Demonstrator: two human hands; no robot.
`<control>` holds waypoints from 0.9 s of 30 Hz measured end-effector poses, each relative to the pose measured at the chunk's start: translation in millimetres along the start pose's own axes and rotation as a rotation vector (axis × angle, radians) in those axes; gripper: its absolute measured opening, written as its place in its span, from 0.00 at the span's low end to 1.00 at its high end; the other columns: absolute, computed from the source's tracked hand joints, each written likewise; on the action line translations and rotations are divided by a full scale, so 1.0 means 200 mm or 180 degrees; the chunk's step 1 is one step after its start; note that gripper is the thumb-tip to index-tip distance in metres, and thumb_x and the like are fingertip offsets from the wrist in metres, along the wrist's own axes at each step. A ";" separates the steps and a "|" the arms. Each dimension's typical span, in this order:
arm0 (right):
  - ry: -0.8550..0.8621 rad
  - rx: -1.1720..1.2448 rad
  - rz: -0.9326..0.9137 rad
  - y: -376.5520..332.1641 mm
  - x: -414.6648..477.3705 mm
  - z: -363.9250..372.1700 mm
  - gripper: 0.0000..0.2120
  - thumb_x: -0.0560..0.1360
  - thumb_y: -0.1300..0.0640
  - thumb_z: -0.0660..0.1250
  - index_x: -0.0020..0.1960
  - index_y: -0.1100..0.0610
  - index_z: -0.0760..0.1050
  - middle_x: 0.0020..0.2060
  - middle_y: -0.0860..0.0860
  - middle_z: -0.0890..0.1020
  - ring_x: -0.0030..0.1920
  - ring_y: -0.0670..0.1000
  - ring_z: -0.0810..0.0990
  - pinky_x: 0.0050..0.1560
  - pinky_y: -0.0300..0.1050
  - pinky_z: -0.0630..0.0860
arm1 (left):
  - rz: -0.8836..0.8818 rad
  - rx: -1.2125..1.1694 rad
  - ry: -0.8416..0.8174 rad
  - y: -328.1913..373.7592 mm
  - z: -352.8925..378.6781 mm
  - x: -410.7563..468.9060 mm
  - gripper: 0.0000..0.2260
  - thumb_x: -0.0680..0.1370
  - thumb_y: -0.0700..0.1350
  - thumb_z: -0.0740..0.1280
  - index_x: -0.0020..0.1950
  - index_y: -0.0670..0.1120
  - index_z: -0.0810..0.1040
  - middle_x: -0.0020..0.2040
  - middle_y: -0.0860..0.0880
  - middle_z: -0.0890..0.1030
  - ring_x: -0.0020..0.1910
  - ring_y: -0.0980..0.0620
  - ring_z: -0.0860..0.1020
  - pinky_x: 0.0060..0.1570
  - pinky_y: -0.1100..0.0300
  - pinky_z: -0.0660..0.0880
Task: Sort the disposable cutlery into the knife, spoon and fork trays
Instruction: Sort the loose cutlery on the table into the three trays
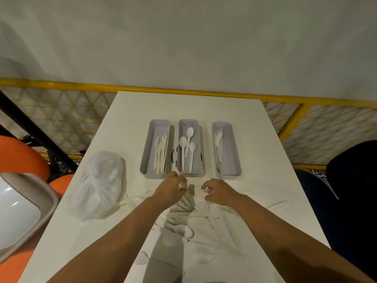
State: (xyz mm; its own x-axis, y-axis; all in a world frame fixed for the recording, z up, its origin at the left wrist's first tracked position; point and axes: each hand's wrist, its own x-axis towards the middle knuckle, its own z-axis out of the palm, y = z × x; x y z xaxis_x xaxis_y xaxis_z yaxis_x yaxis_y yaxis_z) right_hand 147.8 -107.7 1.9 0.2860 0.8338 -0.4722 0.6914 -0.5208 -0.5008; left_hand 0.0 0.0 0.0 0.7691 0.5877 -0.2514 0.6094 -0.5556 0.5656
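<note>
Three grey trays stand side by side: the knife tray [145,158] on the left, the spoon tray [201,158] in the middle with three spoons, and the fork tray [231,158] on the right. A pile of loose white cutlery [206,221] lies on the white table, nearer to me than the trays. My left hand [170,188] hovers just short of the knife and spoon trays, its curled fingers pinching a small white piece that is mostly hidden. My right hand [219,192] hangs over the pile with loosely curled fingers and nothing visible in it.
A crumpled clear plastic bag [98,184] lies left of the trays. The table [255,144] ends at a yellow-framed railing [285,99]. Orange seats [18,154] and a white bin [18,211] stand to the left, and a dark chair [353,180] to the right.
</note>
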 end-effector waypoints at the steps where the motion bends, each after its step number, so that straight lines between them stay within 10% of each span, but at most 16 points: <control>1: 0.0026 -0.0008 0.0024 0.01 0.00 0.02 0.20 0.73 0.64 0.67 0.65 0.60 0.73 0.60 0.57 0.75 0.56 0.53 0.75 0.53 0.36 0.68 | -0.0025 0.0008 -0.0007 -0.01 0.01 0.00 0.15 0.77 0.43 0.65 0.64 0.45 0.74 0.60 0.46 0.72 0.56 0.48 0.75 0.56 0.64 0.69; 27: 0.0902 -0.0283 -0.0141 -0.03 0.04 -0.02 0.12 0.80 0.61 0.56 0.58 0.62 0.75 0.54 0.57 0.77 0.54 0.56 0.76 0.53 0.44 0.70 | -0.0197 -0.0775 0.0007 0.06 0.12 0.01 0.13 0.78 0.41 0.64 0.62 0.43 0.76 0.58 0.45 0.75 0.54 0.48 0.75 0.52 0.66 0.67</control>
State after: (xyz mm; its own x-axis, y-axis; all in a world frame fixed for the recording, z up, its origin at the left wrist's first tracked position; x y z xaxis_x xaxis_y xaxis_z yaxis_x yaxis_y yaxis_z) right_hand 148.9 -96.0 4.2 0.4195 0.8797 -0.2238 0.7591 -0.4752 -0.4449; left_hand 13.3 -19.3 -12.8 0.7312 0.6175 -0.2899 0.5908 -0.3606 0.7218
